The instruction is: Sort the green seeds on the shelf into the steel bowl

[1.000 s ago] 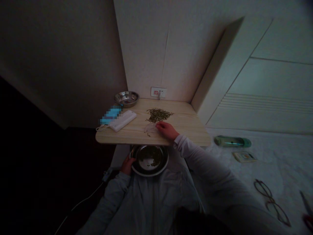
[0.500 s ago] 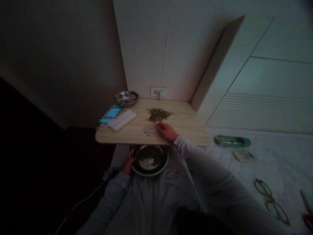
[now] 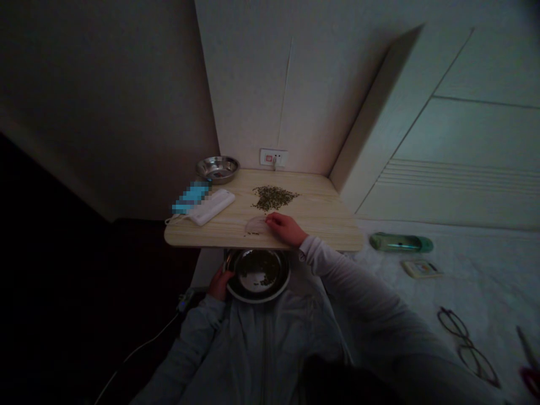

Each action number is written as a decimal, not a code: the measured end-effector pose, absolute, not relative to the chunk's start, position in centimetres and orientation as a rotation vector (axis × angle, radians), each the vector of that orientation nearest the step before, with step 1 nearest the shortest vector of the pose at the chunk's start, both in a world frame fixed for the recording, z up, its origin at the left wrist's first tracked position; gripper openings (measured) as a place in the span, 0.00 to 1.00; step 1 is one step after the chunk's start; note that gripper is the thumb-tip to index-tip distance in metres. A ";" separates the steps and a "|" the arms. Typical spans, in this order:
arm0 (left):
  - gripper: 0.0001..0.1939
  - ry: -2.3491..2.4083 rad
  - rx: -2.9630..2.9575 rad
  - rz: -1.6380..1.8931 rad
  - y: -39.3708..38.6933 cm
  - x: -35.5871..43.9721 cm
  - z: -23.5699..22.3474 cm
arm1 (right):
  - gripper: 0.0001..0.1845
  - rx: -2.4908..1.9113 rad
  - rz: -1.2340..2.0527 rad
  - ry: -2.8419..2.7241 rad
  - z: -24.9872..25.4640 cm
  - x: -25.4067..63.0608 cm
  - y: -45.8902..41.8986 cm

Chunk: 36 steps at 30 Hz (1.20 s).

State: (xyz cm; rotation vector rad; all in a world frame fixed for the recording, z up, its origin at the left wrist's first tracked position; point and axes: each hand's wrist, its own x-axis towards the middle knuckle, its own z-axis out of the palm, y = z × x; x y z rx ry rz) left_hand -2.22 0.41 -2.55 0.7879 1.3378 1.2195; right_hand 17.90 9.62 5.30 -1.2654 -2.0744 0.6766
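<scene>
My left hand [image 3: 219, 284] grips the left rim of a metal bowl [image 3: 258, 299], which sits just below the table's front edge. Small dark green beans or seeds [image 3: 269, 277] lie inside that bowl. Over the tabletop, my right hand [image 3: 285, 227] is closed on a thin, clear plastic piece [image 3: 255, 225] with a rounded edge. A few loose beans [image 3: 253, 233] lie right at the near side of the plastic piece. Behind my right hand, a larger pile of the same beans [image 3: 275, 198] is spread on the wood.
On the pale wooden table [image 3: 329, 205] stand a second metal bowl [image 3: 218, 170], a white power strip [image 3: 212, 207] and a blurred-out blue phone-like item [image 3: 192, 197]. A green bottle [image 3: 400, 243], a small card-like box [image 3: 422, 269], glasses [image 3: 467, 344] and scissors [image 3: 530, 360] lie on the white bedding.
My right hand has shifted slightly left and toward me with the plastic piece, and the few loose beans have moved nearer the table's front edge. My left hand and the bowl stay put.
</scene>
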 end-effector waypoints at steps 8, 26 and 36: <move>0.07 1.303 0.761 1.210 0.3 -2.0 -1.8 | 0.13 -1.258 0.705 -2.073 5.6 18.0 9.2; 0.12 1.278 0.727 1.208 0.3 -2.0 -2.0 | 0.13 -1.265 0.695 -2.081 5.6 18.1 9.2; 0.15 1.226 0.700 1.222 0.4 -2.2 -2.8 | 0.13 -1.265 0.699 -2.087 5.4 18.3 9.5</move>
